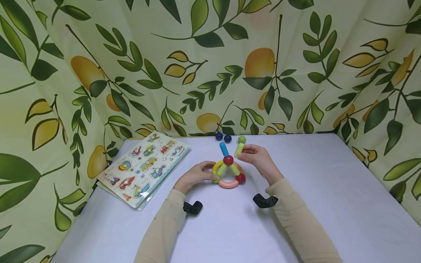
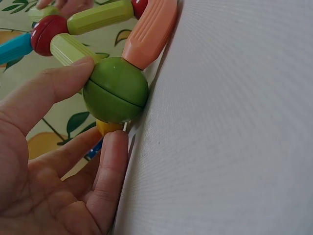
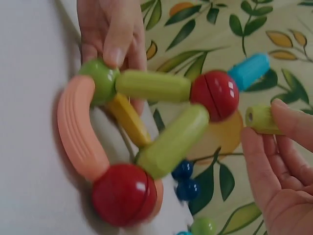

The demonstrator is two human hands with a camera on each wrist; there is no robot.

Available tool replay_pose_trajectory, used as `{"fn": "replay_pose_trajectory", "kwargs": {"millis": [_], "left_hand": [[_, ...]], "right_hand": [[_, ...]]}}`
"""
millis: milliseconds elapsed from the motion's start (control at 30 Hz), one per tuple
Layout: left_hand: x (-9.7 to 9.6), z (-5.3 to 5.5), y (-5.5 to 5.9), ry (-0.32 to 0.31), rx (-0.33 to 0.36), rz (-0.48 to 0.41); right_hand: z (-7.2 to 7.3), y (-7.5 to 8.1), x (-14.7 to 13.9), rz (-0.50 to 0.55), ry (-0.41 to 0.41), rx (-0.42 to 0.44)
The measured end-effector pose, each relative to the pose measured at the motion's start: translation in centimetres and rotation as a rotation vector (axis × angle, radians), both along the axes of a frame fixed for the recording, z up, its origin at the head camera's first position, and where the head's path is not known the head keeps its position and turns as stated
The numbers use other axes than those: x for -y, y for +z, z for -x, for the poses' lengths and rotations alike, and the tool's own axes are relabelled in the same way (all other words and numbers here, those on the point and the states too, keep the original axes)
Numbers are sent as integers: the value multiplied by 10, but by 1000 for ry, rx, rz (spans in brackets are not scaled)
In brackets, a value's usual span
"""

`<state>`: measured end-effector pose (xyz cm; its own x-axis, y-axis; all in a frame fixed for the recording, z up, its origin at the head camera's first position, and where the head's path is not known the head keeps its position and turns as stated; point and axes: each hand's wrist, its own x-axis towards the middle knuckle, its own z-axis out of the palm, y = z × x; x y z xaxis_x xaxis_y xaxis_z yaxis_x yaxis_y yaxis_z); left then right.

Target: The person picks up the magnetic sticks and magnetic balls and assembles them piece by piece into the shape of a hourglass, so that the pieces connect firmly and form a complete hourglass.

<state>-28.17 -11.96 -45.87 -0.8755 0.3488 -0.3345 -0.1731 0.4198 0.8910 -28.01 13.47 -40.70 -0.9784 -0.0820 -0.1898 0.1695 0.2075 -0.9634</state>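
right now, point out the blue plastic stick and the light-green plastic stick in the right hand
Blue plastic stick [image 1: 223, 149]: head view, middle of its length
Held light-green plastic stick [image 3: 263, 120]: right wrist view, its uncovered end

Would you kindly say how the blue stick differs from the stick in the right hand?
The blue stick is joined to the upper red ball, while the held stick is apart from it, pinched by the right hand. The held stick is pale green, unlike the blue stick. Both are straight.

Beyond the left hand [image 2: 49, 186], one red ball [image 2: 138, 7] is cut off by the left wrist view's top edge.
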Motion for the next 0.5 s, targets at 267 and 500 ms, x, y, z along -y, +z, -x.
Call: {"fn": "replay_pose_trajectory", "kwargs": {"millis": [267,500], "left_hand": [[1,0,2,-12,-6,-10],[0,-1,2,-17,-7,-11]], "right_hand": [[-9,4,13,89,-82,-104],[-11,3,18,100,-112,-99]]}}
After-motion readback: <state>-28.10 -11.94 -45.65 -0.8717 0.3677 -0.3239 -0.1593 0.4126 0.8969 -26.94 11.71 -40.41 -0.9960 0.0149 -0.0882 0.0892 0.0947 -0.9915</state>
